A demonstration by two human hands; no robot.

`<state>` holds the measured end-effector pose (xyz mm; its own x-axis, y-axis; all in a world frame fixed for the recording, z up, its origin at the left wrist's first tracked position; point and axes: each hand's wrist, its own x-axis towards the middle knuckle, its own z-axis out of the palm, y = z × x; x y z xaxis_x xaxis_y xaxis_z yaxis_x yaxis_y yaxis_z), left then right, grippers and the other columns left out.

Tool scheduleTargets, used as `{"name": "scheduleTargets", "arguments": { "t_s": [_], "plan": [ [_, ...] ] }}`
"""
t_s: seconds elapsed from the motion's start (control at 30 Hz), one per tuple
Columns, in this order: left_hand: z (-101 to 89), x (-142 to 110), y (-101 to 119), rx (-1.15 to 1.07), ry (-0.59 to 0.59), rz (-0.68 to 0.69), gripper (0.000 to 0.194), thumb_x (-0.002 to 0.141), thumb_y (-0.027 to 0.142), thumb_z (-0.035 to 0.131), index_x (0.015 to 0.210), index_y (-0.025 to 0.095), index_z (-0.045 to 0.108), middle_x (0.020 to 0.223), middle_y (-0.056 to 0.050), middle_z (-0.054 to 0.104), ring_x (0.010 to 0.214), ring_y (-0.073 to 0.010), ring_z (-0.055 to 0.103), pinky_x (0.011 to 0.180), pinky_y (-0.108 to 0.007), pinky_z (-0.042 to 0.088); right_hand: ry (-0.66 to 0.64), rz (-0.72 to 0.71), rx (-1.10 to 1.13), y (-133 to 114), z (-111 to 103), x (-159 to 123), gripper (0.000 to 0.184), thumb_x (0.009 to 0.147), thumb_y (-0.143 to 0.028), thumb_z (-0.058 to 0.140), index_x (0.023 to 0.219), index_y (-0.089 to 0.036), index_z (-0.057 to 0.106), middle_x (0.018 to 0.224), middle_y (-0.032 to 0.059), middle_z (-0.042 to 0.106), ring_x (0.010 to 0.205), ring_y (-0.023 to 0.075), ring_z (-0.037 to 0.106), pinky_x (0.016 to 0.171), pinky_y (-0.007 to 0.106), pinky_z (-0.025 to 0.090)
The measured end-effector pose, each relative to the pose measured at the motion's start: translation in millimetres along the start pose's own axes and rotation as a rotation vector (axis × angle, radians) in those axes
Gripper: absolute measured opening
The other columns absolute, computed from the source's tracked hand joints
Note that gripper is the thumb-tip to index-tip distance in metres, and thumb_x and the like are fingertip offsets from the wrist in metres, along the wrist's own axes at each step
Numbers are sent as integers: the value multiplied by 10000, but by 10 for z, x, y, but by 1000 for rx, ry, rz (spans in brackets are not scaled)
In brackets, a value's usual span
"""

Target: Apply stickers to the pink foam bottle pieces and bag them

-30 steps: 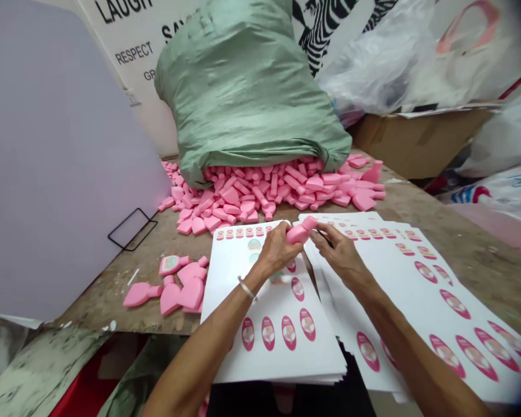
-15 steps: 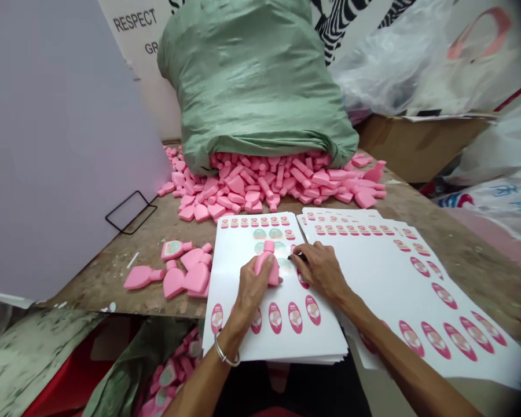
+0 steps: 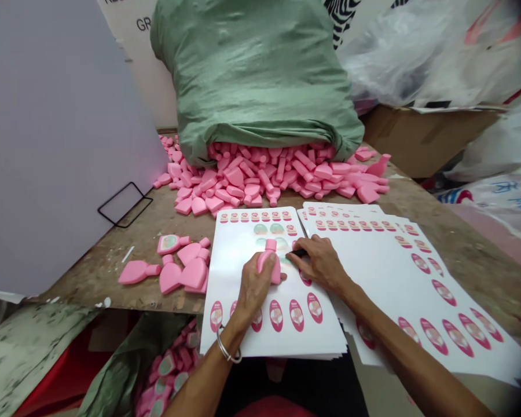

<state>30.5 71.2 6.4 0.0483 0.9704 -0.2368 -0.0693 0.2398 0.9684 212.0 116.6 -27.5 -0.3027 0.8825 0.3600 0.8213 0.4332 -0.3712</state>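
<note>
Pink foam bottle shape (image 3: 269, 262) sits on a white sheet of oval labels (image 3: 230, 260), gripped in the closed fingers of the left hand (image 3: 254, 289), which hides its lower part. The right hand (image 3: 319, 263) curls over something small and dark (image 3: 301, 253), too covered to name or to tell its grip. Loose pink foam pieces (image 3: 260, 174) spill from a green woven sack (image 3: 256, 75) on the bench (image 3: 91, 272).
</note>
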Motion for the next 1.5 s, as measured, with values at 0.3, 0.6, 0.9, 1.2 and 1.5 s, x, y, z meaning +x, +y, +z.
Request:
{"name": "scheduleTargets", "arguments": {
  "t_s": [0.3,0.6,0.9,1.2,1.5],
  "plan": [
    [-13,24,-58,7,-12,11,436,841,560,521,961,143,556,692,-42,632,662,-219,700,600,-265,504,33,26,97,-15,-102,69,199,851,-404,578,832,-206,581,769,29,652,703,181,532,703,332,354],
    [-12,16,-68,25,-8,19,417,858,549,498,945,145,546,716,-44,620,648,-206,694,602,-261,504,-39,-69,18,5,-8,21,166,853,-341,577,771,-196,586,734,26,656,706,175,512,752,353,331],
    [-22,-3,-5,16,7,24,440,844,583,490,905,153,559,637,-47,644,618,-204,675,608,-271,496,44,269,469,-138,-241,60,285,763,-463,649,704,-197,565,659,4,585,598,136,516,583,280,419],
    [5,-152,73,-542,-6,-46,590,875,597,427,1007,67,647,875,-146,703,760,-232,687,704,-355,558,67,334,657,-694,-343,-4,295,785,-460,640,885,-201,738,882,46,723,791,187,643,707,300,504],
    [-33,-169,61,-610,-16,-48,546,886,560,453,1029,76,660,970,-151,707,849,-249,697,783,-402,568,121,154,480,-813,-399,-8,203,822,-377,627,882,-216,735,796,27,713,684,151,591,673,305,492]
  ]
}}
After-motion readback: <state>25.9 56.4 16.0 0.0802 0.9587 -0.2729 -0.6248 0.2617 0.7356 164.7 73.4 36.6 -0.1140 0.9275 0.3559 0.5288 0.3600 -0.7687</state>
